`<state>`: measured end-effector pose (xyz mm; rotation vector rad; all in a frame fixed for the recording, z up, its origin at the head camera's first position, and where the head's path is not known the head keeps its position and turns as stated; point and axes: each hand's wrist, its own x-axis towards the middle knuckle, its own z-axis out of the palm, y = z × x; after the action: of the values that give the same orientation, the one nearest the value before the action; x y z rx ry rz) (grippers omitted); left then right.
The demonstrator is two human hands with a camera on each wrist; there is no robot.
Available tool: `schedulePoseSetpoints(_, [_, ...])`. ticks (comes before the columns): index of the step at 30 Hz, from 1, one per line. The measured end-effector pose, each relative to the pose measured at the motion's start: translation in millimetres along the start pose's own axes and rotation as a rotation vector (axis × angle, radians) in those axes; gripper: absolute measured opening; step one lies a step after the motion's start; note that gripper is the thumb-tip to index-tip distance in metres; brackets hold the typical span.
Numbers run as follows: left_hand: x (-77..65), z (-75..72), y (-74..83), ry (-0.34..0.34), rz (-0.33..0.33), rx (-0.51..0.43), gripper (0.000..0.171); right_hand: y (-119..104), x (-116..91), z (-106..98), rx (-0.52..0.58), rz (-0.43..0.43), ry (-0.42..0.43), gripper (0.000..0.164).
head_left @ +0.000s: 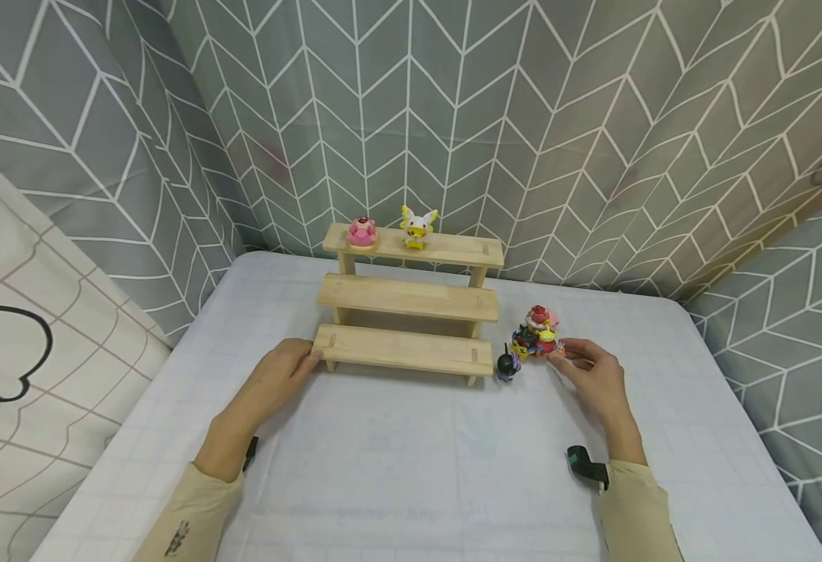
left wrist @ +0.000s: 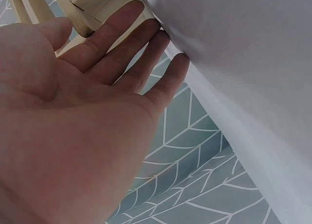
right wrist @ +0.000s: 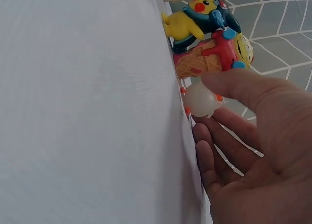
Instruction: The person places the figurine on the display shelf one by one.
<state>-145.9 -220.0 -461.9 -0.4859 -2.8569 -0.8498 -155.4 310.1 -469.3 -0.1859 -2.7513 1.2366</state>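
My left hand (head_left: 280,373) rests at the left end of the bottom step of a three-step wooden shelf (head_left: 403,347). Its fingers are loosely extended beside the wood in the left wrist view. To the right of the shelf, my right hand (head_left: 596,382) pinches a small round white figurine (right wrist: 197,100) low at the tablecloth, thumb on one side and fingers on the other. Right beside it are a waffle-cone figurine (right wrist: 202,61) with red topping and a yellow figurine (right wrist: 187,29) in dark teal, part of a tight cluster of toys (head_left: 539,332).
A black and purple figurine (head_left: 507,365) stands between shelf and cluster. On the top step sit a pink figurine (head_left: 362,232) and a yellow one with white ears (head_left: 416,226). Patterned grey curtains (head_left: 411,117) border the white-covered table (head_left: 382,468).
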Motion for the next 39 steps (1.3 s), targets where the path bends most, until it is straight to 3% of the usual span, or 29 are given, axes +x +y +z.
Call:
schedulePoseSetpoints(14, [-0.3,-3.7,2.8,-0.015,-0.014,-0.017,0.027,7,3,5,0.003,-0.045,0.079,0.039])
schedulePoseSetpoints(21, [-0.4,-2.2,1.5,-0.022,-0.022,-0.025,0.029,5,2,6,0.065,-0.045,0.139,0.039])
schedulePoseSetpoints(33, [-0.9,-2.0,2.5,-0.006,-0.004,-0.013,0.026,3,1,2,0.039,-0.031,0.129,0.038])
schedulePoseSetpoints(39, [-0.8,-1.8,2.5,-0.014,-0.013,-0.015,0.027,-7,-2,-8,0.009,-0.073,0.156,0.034])
